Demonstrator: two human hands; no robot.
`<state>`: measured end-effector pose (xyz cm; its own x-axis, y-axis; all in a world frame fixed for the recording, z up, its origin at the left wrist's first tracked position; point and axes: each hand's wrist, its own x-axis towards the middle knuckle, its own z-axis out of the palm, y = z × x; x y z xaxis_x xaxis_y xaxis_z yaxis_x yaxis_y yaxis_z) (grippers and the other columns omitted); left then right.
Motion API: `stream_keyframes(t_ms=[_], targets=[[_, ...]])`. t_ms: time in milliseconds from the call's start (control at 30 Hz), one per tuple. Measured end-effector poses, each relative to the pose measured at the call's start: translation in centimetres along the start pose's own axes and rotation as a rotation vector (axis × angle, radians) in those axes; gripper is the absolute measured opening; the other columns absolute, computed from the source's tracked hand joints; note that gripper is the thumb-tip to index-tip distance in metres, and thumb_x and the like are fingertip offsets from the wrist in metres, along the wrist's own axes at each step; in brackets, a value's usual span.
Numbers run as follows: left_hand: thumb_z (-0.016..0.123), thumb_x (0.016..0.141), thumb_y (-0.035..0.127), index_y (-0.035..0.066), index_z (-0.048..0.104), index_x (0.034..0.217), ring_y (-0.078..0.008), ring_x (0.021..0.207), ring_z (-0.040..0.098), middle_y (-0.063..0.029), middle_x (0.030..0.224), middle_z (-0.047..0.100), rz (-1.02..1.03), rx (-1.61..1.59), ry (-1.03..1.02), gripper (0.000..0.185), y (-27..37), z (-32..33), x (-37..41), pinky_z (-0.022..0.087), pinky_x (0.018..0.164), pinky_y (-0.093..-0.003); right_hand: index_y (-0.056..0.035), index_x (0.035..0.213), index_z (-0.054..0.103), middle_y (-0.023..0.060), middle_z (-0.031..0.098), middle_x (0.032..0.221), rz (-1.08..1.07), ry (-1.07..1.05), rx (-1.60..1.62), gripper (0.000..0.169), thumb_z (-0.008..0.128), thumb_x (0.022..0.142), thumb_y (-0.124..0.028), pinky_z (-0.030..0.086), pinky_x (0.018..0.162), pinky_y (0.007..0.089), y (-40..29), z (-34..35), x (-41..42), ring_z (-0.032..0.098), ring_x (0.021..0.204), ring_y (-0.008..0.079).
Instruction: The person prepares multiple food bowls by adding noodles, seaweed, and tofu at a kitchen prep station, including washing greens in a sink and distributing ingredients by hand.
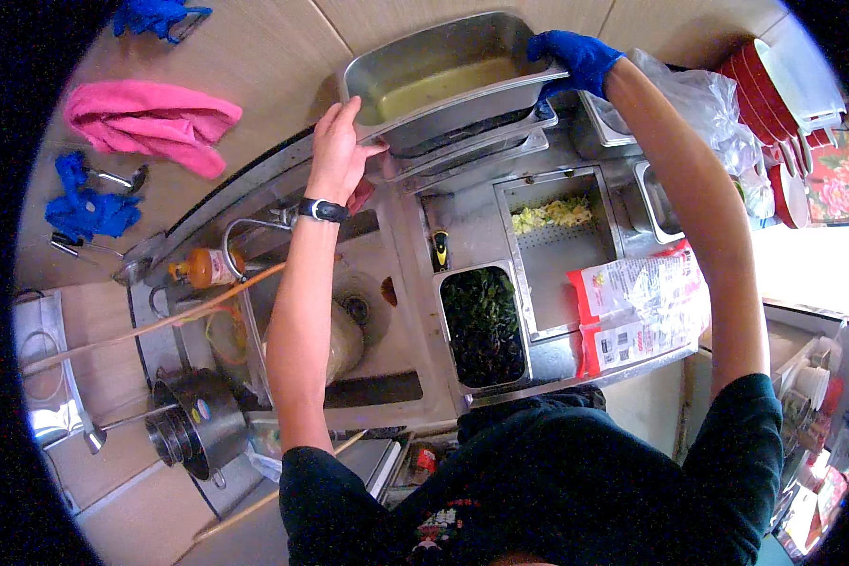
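A deep steel pan (460,127) with a shallow yellowish liquid is held between my hands at the back of the counter, above stacked steel pans. My bare left hand (341,148), with a dark band on the wrist, grips its left end. My right hand (576,62), in a blue glove or cloth, holds its right rim. Nearer to me stands a steel pan of dark leafy seaweed or greens (482,325). Chopped yellow-green vegetables (552,215) lie in a perforated steel tray (566,256). A red and white plastic package (640,311) rests over that tray's near right corner.
A sink (389,339) lies at the left, crossed by a wooden stick (163,324), with an orange bottle (209,267) behind it. A yellow and black tool (440,249) is on the counter. Plastic bags (707,113) and red bowls (757,92) stand at the right.
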<state>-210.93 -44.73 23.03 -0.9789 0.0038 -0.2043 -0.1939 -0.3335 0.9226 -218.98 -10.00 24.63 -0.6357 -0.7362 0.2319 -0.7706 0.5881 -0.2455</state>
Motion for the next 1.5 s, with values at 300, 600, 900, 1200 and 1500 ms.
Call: stream_keyframes(t_ms=[300,600,900,1200,1500], targets=[[0.05,0.088,0.021,0.011,0.052,0.093,-0.0231,0.102,0.049,-0.0024,0.102,0.051,0.055,-0.164,0.015,0.012,3.0,-1.3,-5.0,0.036,0.084,-0.0611,-0.0071,0.098,0.054,0.0063,0.055,0.094,0.315,0.138,0.524,0.033,0.067,0.068,-0.011,0.044,0.078,0.03,-2.2,-0.3,1.5,0.053,0.087,0.019],[0.05,0.086,0.034,0.007,0.051,0.104,-0.0274,0.107,0.044,-0.0102,0.106,0.049,0.089,-0.385,0.277,0.032,0.2,-7.7,-18.2,0.032,0.09,-0.0649,-0.0078,0.083,0.057,0.0029,0.054,0.079,0.174,0.17,0.399,0.01,0.055,0.073,-0.011,0.043,0.066,0.0267,-12.3,-0.6,3.5,0.052,0.073,0.0135],[0.044,0.089,0.036,0.004,0.043,0.109,-0.0254,0.119,0.037,-0.0125,0.121,0.042,0.126,-0.629,0.56,0.037,-12.7,-13.8,-40.8,0.037,0.091,-0.0556,-0.0088,0.069,0.057,0.0002,0.048,0.059,0.476,0.225,0.997,0.007,0.058,0.069,-0.015,0.033,0.051,0.0261,-24.3,5.9,3.7,0.042,0.055,0.0111],[0.039,0.091,0.033,0.006,0.047,0.106,-0.0256,0.11,0.045,-0.0108,0.114,0.049,0.024,-0.834,0.866,0.031,-23.1,-11.9,-55.6,0.041,0.089,-0.0512,-0.0013,0.099,0.059,0.0021,0.058,0.077,0.434,0.206,1.069,0.029,0.055,0.07,0.001,0.039,0.061,0.0235,-35.6,14.8,1.5,0.049,0.067,0.0097],[0.036,0.091,0.033,0.006,0.046,0.113,-0.0297,0.115,0.043,-0.0123,0.118,0.048,0.038,-0.862,0.952,0.036,-28.5,-8.4,-62.1,0.037,0.093,-0.0526,0.0017,0.127,0.033,0.0121,0.04,0.126,0.055,0.335,0.891,0.063,0.05,0.067,0.008,0.031,0.096,0.0297,-38.8,23.1,0.9,0.04,0.114,0.0199]])
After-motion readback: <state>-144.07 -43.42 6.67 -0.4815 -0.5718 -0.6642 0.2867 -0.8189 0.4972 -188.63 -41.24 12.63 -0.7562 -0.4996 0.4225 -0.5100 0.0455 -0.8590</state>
